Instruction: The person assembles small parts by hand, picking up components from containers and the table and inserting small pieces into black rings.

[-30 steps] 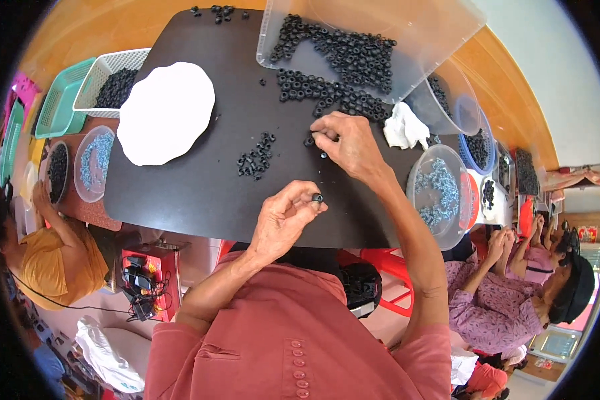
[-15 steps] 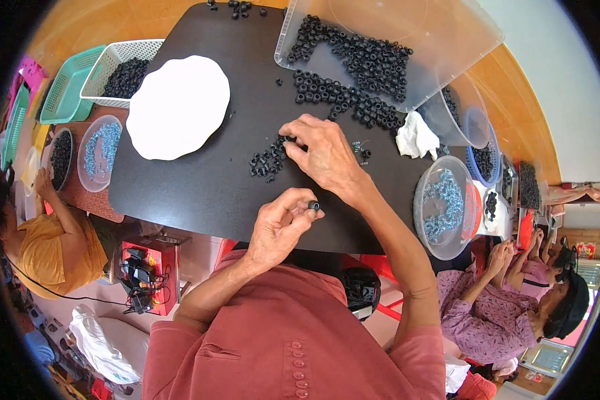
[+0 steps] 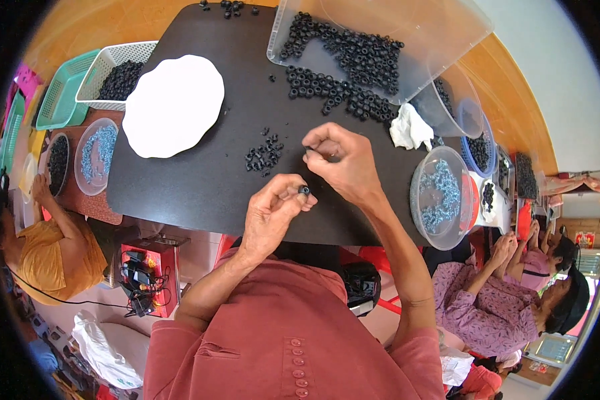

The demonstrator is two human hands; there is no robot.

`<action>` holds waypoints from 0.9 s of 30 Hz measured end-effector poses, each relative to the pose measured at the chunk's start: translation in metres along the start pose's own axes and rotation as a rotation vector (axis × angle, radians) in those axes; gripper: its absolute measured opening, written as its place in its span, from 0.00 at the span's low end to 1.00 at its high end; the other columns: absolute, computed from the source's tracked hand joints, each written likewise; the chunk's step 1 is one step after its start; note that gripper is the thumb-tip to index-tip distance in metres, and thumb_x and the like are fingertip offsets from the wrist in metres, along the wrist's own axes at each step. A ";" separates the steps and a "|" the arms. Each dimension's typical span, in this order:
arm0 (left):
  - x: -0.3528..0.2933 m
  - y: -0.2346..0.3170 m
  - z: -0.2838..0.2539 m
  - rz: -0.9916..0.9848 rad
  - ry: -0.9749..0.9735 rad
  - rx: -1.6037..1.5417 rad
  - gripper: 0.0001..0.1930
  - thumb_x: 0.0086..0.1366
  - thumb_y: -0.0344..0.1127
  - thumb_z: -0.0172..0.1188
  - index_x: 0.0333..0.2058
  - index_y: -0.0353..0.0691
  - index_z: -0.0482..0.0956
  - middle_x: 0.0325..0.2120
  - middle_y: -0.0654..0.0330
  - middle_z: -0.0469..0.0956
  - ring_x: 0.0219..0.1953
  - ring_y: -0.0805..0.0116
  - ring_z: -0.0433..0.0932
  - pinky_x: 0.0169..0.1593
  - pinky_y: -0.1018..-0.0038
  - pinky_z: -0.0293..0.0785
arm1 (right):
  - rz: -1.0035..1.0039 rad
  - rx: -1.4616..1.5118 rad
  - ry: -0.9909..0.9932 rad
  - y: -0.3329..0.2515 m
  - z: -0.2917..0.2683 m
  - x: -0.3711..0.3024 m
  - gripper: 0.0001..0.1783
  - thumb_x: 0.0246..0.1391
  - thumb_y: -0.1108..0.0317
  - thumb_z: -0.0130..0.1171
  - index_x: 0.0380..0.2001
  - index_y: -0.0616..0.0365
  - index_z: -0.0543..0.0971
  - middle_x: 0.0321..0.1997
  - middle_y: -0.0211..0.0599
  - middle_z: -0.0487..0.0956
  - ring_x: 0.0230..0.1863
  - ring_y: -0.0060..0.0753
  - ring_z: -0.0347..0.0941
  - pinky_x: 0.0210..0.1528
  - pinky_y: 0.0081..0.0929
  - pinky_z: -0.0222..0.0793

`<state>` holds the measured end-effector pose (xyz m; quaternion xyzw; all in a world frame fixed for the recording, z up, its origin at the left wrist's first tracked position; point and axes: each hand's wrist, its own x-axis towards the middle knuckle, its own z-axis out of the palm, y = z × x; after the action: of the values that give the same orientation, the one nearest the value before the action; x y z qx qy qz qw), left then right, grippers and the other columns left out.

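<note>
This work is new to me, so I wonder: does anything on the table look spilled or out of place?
The see-through plastic box seems tipped forward, and black parts lie loose on the dark table along the box's near edge, looking spilled, though perhaps on purpose. A few strays sit by the table's far edge.

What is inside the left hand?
The left hand holds a small black piece, and its round end peeks out by the fingertips. The fingers cover the rest of it, so I can't tell whether anything else is tucked in there.
</note>
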<state>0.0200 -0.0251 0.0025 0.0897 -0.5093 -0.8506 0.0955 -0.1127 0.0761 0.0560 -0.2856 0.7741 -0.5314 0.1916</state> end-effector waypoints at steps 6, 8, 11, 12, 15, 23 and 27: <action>0.003 0.000 0.006 0.015 -0.017 0.019 0.07 0.64 0.21 0.51 0.41 0.32 0.73 0.32 0.59 0.77 0.36 0.75 0.75 0.43 0.77 0.74 | -0.028 0.362 -0.020 0.006 -0.006 -0.044 0.08 0.48 0.84 0.56 0.33 0.68 0.78 0.36 0.33 0.77 0.31 0.22 0.77 0.33 0.17 0.73; 0.003 -0.001 0.010 0.032 -0.032 0.033 0.07 0.64 0.21 0.51 0.41 0.32 0.73 0.33 0.61 0.76 0.37 0.75 0.75 0.44 0.76 0.74 | -0.029 0.346 -0.031 0.008 -0.006 -0.053 0.09 0.48 0.82 0.57 0.35 0.67 0.80 0.37 0.34 0.78 0.32 0.22 0.77 0.34 0.17 0.73; 0.001 -0.005 0.014 0.058 -0.024 0.073 0.07 0.63 0.20 0.51 0.40 0.32 0.73 0.33 0.63 0.72 0.38 0.77 0.73 0.44 0.77 0.74 | -0.155 0.105 0.009 0.012 -0.010 -0.060 0.10 0.47 0.81 0.58 0.36 0.65 0.81 0.36 0.36 0.78 0.31 0.22 0.77 0.33 0.18 0.73; 0.000 -0.005 0.016 0.061 -0.023 0.113 0.08 0.63 0.20 0.51 0.41 0.32 0.72 0.34 0.64 0.71 0.38 0.77 0.73 0.44 0.77 0.74 | -0.156 0.110 0.016 0.013 -0.010 -0.062 0.10 0.47 0.81 0.58 0.36 0.65 0.81 0.36 0.36 0.78 0.31 0.22 0.77 0.33 0.18 0.73; -0.002 -0.006 0.019 0.081 -0.030 0.194 0.08 0.63 0.20 0.50 0.41 0.32 0.72 0.34 0.65 0.70 0.38 0.79 0.72 0.43 0.78 0.73 | -0.178 0.095 0.059 0.015 -0.011 -0.066 0.10 0.46 0.80 0.59 0.35 0.64 0.81 0.34 0.36 0.79 0.30 0.22 0.77 0.33 0.19 0.72; -0.004 -0.007 0.021 0.150 -0.035 0.350 0.09 0.61 0.23 0.54 0.42 0.34 0.74 0.32 0.68 0.69 0.34 0.81 0.70 0.40 0.82 0.69 | -0.183 0.006 0.044 0.008 -0.020 -0.070 0.08 0.45 0.78 0.60 0.32 0.64 0.80 0.29 0.35 0.79 0.28 0.22 0.77 0.33 0.19 0.73; -0.003 -0.005 0.026 0.148 0.004 0.398 0.08 0.59 0.20 0.53 0.38 0.31 0.73 0.29 0.67 0.69 0.33 0.82 0.69 0.40 0.84 0.69 | -0.163 0.028 0.081 0.008 -0.014 -0.072 0.07 0.45 0.77 0.61 0.31 0.63 0.80 0.29 0.35 0.79 0.28 0.22 0.77 0.32 0.19 0.73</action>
<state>0.0162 0.0002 0.0105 0.0711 -0.6723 -0.7236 0.1390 -0.0679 0.1347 0.0534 -0.3233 0.7479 -0.5672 0.1202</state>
